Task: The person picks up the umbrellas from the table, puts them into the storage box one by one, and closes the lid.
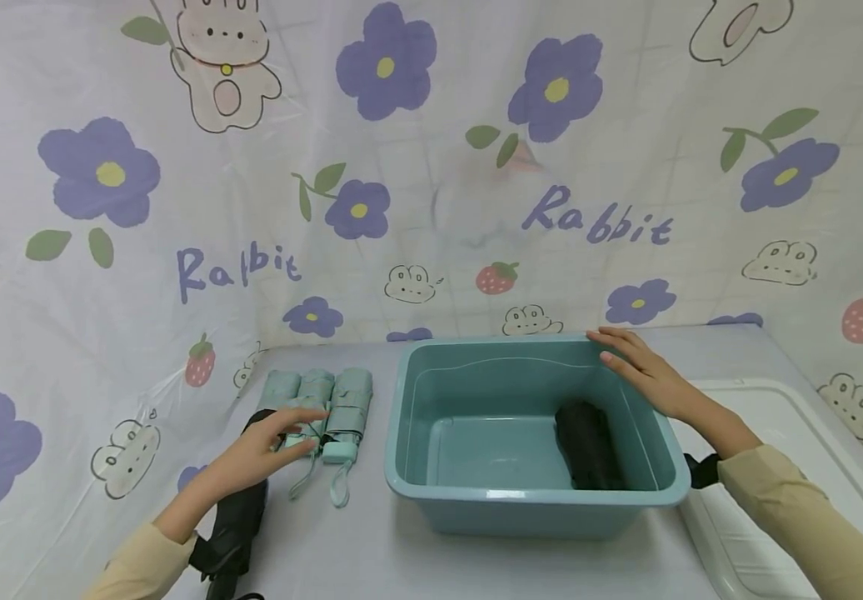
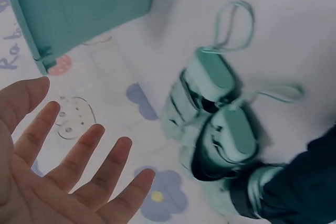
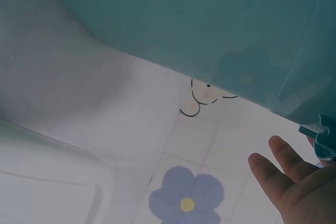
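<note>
My left hand (image 1: 255, 454) hovers with spread fingers over three folded mint-green umbrellas (image 1: 351, 400) lying side by side; the left wrist view shows its palm bare. Below this forearm lies a folded black umbrella (image 1: 242, 521), partly hidden by the hand. To the right stands a teal plastic bin (image 1: 536, 495), and a black folded umbrella (image 1: 589, 446) lies at the right inside it. My right hand (image 1: 652, 379) rests on the bin's far right rim, its fingers extended. In the right wrist view two fingers (image 3: 270, 177) show outside the bin wall.
A white lid (image 1: 784, 500) lies flat to the right of the bin, partly under the right forearm. Wrist loops (image 1: 339, 487) trail from the mint umbrellas toward the front. A printed sheet (image 1: 431, 167) with flowers and rabbits hangs behind the table.
</note>
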### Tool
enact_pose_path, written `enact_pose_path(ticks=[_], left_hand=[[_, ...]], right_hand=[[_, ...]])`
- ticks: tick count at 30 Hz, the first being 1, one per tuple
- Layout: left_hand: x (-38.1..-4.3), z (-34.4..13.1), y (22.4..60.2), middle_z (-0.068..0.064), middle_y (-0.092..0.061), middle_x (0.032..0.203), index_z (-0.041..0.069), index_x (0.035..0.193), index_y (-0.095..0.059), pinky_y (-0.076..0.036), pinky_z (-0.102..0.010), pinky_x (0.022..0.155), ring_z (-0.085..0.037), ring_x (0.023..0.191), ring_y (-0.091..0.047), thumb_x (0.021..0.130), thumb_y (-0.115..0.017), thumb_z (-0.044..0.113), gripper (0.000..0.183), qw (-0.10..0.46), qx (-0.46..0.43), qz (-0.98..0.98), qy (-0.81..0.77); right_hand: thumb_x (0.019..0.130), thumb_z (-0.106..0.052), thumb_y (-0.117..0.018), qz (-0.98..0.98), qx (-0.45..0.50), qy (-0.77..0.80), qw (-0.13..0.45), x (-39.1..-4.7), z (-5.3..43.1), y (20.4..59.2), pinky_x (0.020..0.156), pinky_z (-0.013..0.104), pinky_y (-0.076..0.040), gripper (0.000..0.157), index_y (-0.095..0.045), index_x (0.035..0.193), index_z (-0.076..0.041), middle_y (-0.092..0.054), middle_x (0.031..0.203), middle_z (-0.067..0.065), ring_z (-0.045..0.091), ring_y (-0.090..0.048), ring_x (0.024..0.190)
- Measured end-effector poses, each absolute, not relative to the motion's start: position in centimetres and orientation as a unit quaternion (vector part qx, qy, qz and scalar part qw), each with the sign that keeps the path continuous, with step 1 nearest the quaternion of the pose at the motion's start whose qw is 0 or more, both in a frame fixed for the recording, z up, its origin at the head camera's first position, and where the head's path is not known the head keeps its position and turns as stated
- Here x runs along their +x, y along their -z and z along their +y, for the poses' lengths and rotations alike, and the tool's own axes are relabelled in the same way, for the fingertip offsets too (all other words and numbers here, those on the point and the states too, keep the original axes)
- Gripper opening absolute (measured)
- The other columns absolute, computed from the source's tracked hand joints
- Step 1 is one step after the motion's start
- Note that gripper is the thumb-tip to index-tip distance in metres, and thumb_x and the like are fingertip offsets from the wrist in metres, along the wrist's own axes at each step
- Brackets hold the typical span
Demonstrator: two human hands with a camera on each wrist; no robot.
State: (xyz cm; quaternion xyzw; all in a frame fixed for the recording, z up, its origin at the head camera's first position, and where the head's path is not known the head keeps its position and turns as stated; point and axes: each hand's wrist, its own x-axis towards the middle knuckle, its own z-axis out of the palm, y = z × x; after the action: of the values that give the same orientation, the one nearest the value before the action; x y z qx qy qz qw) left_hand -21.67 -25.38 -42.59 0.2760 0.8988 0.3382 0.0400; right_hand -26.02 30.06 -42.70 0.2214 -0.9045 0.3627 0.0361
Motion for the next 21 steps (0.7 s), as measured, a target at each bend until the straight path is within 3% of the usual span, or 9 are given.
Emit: enact_pose_path(ticks=[9, 17, 21], left_hand=[[-21.4, -26.8, 44.9, -0.003, -0.049, 0.132, 0.027, 0.13, -0.05, -0.04, -0.053, 0.093, -0.028, 0.123, -0.044, 0.091, -0.058, 0.033, 0.04, 0.045, 0.255, 0.909, -0.327], [-21.2, -27.4, 46.6, -0.002, -0.052, 0.129, 0.023, 0.129, -0.052, -0.042, -0.051, 0.092, -0.026, 0.12, -0.047, 0.089, -0.062, 0.029, 0.042, 0.018, 0.244, 0.924, -0.294], [-20.9, -27.9, 47.1, -0.007, -0.051, 0.13, 0.02, 0.133, -0.049, -0.04, -0.056, 0.09, -0.033, 0.12, -0.047, 0.087, -0.066, 0.027, 0.05, 0.0, 0.226, 0.936, -0.268]], right_hand=[[0.101, -0.025, -0.038, -0.903, 0.222, -0.366, 0.035, -26.0, 30.1, 42.7, 0.095, 0.071, -0.02, 0.046, -0.032, 0.144, -0.011, -0.02, 0.149, 0.018, 0.046, -0.02, 0.133], [0.101, -0.025, -0.039, -0.901, 0.223, -0.37, 0.035, -25.8, 29.9, 42.6, 0.095, 0.071, -0.02, 0.046, -0.033, 0.144, -0.01, -0.02, 0.149, 0.019, 0.046, -0.02, 0.133], [0.101, -0.025, -0.038, -0.902, 0.223, -0.369, 0.035, -25.9, 29.9, 42.6, 0.095, 0.071, -0.02, 0.046, -0.033, 0.144, -0.01, -0.02, 0.149, 0.019, 0.046, -0.02, 0.133]])
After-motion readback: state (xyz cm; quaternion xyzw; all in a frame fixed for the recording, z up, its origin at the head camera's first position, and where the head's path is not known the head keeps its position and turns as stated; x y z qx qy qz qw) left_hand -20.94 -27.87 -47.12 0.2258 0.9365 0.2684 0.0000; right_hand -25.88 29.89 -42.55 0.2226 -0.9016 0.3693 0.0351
